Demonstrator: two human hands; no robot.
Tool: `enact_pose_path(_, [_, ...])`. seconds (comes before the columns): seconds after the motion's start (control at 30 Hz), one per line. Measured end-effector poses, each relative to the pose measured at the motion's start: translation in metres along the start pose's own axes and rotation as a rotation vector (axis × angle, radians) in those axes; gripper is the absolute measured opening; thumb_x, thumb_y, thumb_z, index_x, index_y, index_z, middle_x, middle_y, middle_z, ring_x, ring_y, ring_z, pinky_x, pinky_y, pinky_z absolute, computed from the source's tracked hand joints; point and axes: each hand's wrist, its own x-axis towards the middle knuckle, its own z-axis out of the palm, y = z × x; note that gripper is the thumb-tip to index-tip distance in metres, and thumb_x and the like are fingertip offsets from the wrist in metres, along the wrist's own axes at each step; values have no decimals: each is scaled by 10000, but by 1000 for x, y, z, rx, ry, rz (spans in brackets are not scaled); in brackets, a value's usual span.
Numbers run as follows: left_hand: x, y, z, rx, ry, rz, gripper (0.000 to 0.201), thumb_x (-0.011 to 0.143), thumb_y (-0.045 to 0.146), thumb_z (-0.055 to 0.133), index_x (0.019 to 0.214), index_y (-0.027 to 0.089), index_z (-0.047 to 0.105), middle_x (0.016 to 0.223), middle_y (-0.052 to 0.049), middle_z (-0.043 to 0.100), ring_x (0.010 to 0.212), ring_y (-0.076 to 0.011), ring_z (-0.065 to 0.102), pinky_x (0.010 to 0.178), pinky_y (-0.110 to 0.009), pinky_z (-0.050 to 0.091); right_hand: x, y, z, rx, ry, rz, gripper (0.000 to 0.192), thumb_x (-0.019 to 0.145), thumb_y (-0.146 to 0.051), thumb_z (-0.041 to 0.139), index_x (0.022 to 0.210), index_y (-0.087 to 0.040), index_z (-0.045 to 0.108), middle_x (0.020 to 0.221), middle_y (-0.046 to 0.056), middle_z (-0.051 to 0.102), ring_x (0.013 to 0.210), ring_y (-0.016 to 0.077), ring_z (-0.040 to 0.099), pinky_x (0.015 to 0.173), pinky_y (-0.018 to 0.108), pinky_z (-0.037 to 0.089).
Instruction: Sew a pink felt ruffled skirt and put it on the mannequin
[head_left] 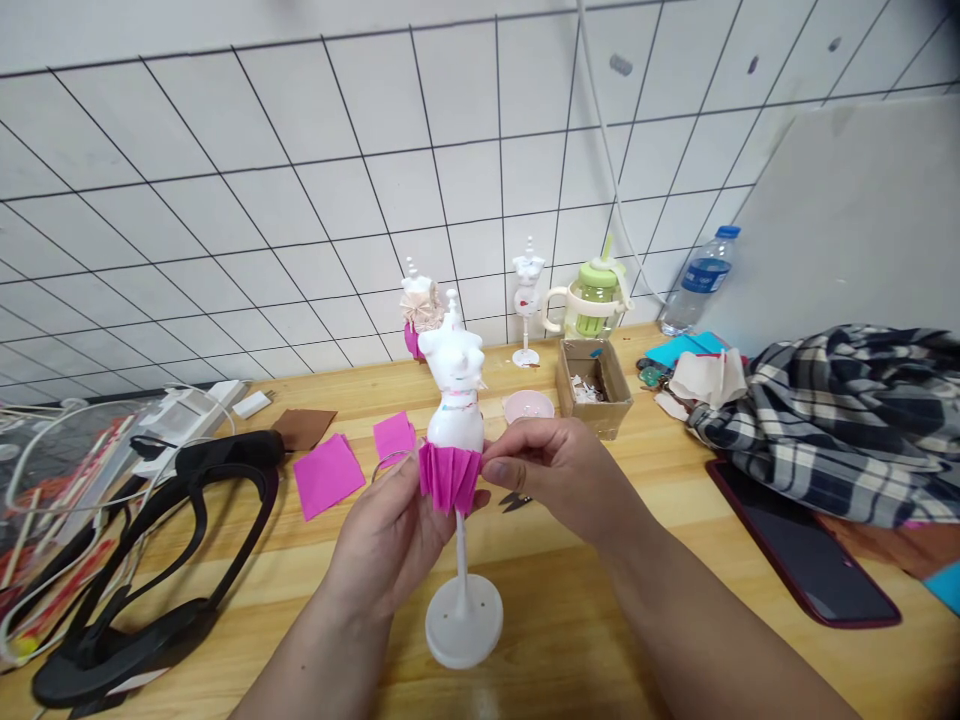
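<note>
A small white mannequin (456, 420) on a round stand tilts slightly between my hands. Round its hips sits a pleated magenta paper skirt (448, 478). My left hand (397, 530) is wrapped behind the skirt and steadies the mannequin from the left. On the other side, my right hand (555, 475) pinches the skirt's right edge between thumb and forefinger. Dark-bladed scissors (514, 502) lie under my right hand, their handles hidden. Two stacks of magenta paper squares, one larger (328, 476) and one smaller (394, 437), lie left of my hands.
Two more mannequins, one dressed (421, 305) and one bare (527, 300), stand by the wall. Near them are a pink dish (529, 404), a cardboard box (596, 407), a cup (598, 295) and a bottle (701, 280). A phone (802, 550) and checked cloth (840, 420) lie right; black headgear (150, 590) lies left.
</note>
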Motion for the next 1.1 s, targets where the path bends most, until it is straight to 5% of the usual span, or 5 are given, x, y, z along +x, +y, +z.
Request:
enact_pose_path(0.3, [-1, -1, -1, -6, 16, 16, 171, 852, 299, 663, 926, 169, 746, 977, -76, 730, 852, -183, 659, 766, -318, 586, -2, -2, -1, -165, 51, -11, 176, 794, -344, 705, 856, -188, 755, 818, 34, 716, 688, 125, 577, 619, 253, 469])
enact_pose_path(0.5, [0, -5, -2, -35, 8, 59, 197, 872, 327, 640, 993, 201, 731, 1025, -64, 709, 915, -184, 649, 773, -294, 572, -2, -1, 5, -324, 170, -22, 127, 745, -266, 724, 835, -183, 755, 635, -10, 632, 510, 77, 420, 460, 213, 361])
enact_pose_path(0.67, [5, -13, -5, 16, 27, 169, 280, 914, 312, 586, 1164, 224, 678, 921, -36, 687, 792, -137, 618, 789, -269, 547, -2, 1, 10, -222, 139, -20, 170, 732, -319, 761, 830, -182, 734, 644, -10, 639, 518, 84, 485, 472, 206, 418])
enact_pose_path(0.93, [4, -18, -3, 64, 10, 301, 320, 933, 309, 577, 1249, 301, 629, 988, 10, 686, 874, -102, 612, 862, -201, 495, -3, 5, 16, -195, 195, -85, 246, 704, -382, 799, 830, -190, 712, 635, -30, 594, 525, 74, 467, 464, 191, 384])
enact_pose_path(1.1, [4, -18, -4, 148, 65, 315, 345, 932, 357, 562, 1260, 269, 625, 1056, -26, 674, 921, -149, 612, 897, -273, 495, -4, 5, 16, -133, 129, -74, 237, 716, -342, 792, 885, -195, 713, 698, -24, 624, 578, 81, 526, 499, 189, 423])
